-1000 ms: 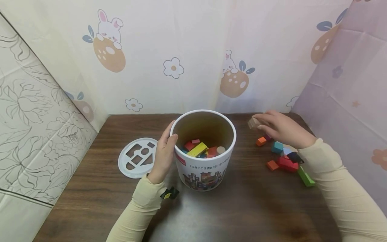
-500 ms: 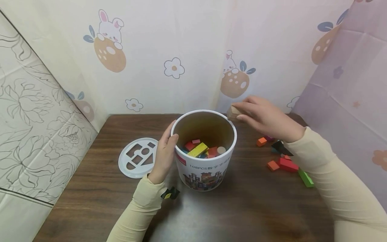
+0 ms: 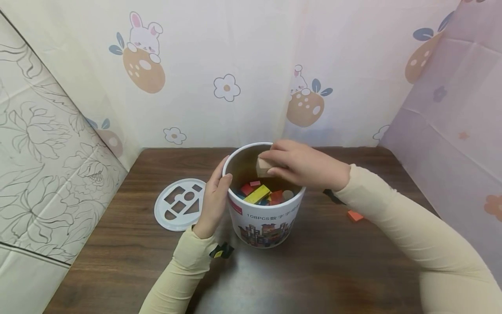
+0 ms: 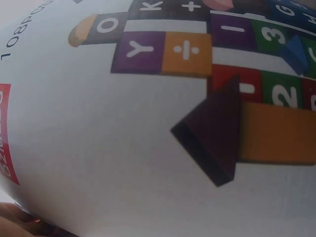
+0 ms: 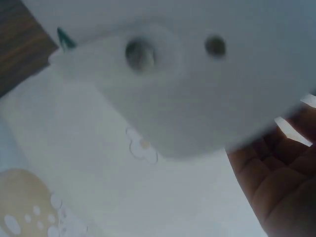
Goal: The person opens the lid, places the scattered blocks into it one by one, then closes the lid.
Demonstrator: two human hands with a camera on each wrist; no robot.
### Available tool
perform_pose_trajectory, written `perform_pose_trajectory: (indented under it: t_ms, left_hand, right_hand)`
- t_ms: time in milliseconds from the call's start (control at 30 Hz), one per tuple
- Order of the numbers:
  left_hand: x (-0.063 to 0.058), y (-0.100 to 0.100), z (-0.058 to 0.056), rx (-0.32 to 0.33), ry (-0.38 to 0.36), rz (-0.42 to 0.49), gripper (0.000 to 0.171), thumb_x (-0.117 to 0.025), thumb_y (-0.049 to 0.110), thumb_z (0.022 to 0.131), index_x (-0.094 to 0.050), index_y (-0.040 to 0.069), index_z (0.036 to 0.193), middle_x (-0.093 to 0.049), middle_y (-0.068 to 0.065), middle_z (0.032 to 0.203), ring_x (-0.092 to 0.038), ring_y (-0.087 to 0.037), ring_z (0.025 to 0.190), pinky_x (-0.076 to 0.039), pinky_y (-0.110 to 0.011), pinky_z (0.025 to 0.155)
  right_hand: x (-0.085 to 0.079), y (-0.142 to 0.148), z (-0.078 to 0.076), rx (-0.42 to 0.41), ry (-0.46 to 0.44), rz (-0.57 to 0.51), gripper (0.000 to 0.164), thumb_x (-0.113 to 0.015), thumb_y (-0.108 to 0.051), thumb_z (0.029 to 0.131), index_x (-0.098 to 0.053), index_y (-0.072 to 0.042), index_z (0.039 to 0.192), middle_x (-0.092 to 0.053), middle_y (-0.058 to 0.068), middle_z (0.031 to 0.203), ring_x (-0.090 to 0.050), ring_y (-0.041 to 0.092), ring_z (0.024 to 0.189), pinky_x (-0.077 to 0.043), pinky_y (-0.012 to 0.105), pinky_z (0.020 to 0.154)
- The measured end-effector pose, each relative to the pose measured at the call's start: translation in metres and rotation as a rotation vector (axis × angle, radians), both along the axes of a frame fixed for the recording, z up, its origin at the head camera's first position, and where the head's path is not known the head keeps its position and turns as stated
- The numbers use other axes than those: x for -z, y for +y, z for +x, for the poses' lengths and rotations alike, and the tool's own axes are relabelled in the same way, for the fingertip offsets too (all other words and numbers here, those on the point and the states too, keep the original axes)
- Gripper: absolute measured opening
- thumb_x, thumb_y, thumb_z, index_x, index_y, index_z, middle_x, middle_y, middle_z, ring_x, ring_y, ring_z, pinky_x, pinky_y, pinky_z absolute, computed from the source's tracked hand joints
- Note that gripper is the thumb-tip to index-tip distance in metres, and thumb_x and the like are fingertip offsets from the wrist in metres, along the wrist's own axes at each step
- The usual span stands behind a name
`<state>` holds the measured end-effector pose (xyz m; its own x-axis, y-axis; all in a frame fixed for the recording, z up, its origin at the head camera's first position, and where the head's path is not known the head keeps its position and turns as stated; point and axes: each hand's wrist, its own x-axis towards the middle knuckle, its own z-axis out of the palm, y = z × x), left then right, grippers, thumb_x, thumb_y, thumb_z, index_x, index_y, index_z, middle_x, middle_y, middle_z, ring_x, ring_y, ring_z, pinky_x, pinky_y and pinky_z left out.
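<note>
A white printed bucket [image 3: 263, 233] stands upright on the table, its top uncovered. My left hand [image 3: 211, 203] holds its left rim, with the thumb hooked over the edge. My right hand [image 3: 310, 168] pinches a plain wooden block [image 3: 264, 167] within the bucket's opening, above the blocks inside. Among those are a yellow block [image 3: 257, 194], red ones and a round pale one. The left wrist view is filled by the bucket's printed wall [image 4: 98, 123]. In the right wrist view, the bucket's blurred white side [image 5: 222, 113] partly covers the right hand [image 5: 276, 187].
A white lid [image 3: 160, 209] with shaped cutouts lies left of the bucket on the brown wooden table [image 3: 333, 266]. An orange block [image 3: 354, 215] shows at the right; the right sleeve [image 3: 400, 209] covers that area. A patterned curtain [image 3: 251, 52] closes off the back.
My right hand has carried the wooden block left, from above the loose blocks into the bucket's opening. Its sleeve now hides most of those loose blocks. The left hand keeps its hold.
</note>
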<state>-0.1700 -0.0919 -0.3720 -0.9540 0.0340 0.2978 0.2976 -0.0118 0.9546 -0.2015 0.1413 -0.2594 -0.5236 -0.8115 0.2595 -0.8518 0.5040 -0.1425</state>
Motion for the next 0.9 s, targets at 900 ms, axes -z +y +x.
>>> perform_pose_trajectory:
  t_ms: [900]
  left_hand:
    - [-0.003,0.001,0.001,0.004,-0.007,0.016,0.048,-0.041,0.021,0.102,-0.04,0.016,0.149,-0.044,-0.003,0.151,-0.042,-0.024,0.139,-0.036,-0.051,0.114]
  right_hand:
    - [0.009,0.008,0.007,0.056,-0.037,-0.056,0.028,-0.066,-0.03,0.093,-0.07,-0.019,0.118,-0.064,-0.005,0.105,-0.056,0.009,0.09,-0.054,0.029,0.079]
